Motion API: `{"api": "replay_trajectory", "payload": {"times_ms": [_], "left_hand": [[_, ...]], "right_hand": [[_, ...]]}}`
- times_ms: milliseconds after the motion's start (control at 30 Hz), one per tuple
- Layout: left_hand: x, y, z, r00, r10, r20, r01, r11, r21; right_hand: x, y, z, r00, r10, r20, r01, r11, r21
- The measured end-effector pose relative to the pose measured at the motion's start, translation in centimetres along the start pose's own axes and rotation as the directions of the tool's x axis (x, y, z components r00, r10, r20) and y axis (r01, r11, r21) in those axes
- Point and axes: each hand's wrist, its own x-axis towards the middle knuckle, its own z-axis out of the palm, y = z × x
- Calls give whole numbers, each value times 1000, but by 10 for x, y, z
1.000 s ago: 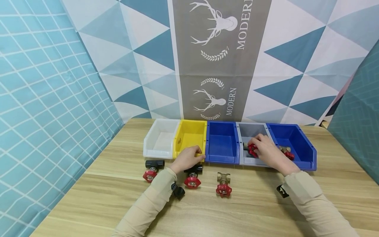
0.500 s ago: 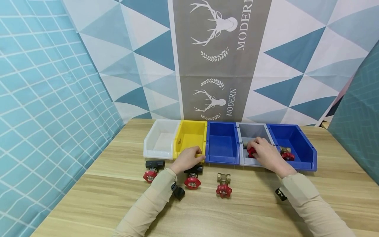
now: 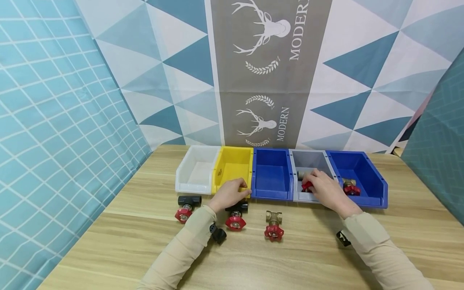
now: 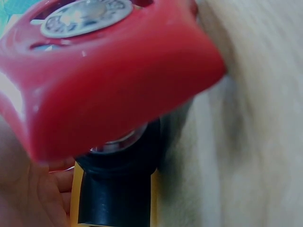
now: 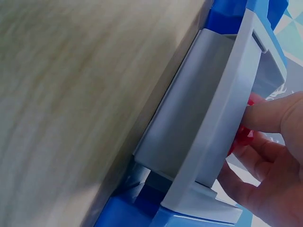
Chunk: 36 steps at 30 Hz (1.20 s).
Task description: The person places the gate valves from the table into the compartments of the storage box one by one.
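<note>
Wood-grain table (image 3: pixel 290 264), patterned backdrop (image 3: pixel 268 82)

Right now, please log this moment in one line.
Right hand: holds red-handled valve in gray bin | left hand: grips yellow bin

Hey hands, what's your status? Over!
Right hand: gripping red-handled valve, inside grey bin. Left hand: holding front edge of yellow bin. Nothing visibly blocking; valve partly hidden by fingers.

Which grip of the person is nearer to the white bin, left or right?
Left. The left grip is at the front of the yellow bin, just right of the white bin; the right grip is farther right, at the gray bin.
</note>
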Motion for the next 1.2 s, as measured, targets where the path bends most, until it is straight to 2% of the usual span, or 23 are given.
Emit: {"api": "replay_trajectory", "payload": {"times_ms": [633,733,933,1200], "left_hand": [[0,0,0,1000,-5,0,5,1000,5],[0,0,0,1000,-3,1,3,1000,7],[1,0,0,1000,-5,-5,5,1000,12],[0,-1,1,1000,-11,1,11,1000,10]], "right_hand": [[-6,-8,-9,995,58,86,-59,998,14],[-7,-8,-9,997,48,54,-48,999,2],[-7,-13,-13,998,-2,-59,0,1000,-31],[-8,-26,-17,993,-41,-111,37,998,-41]]}}
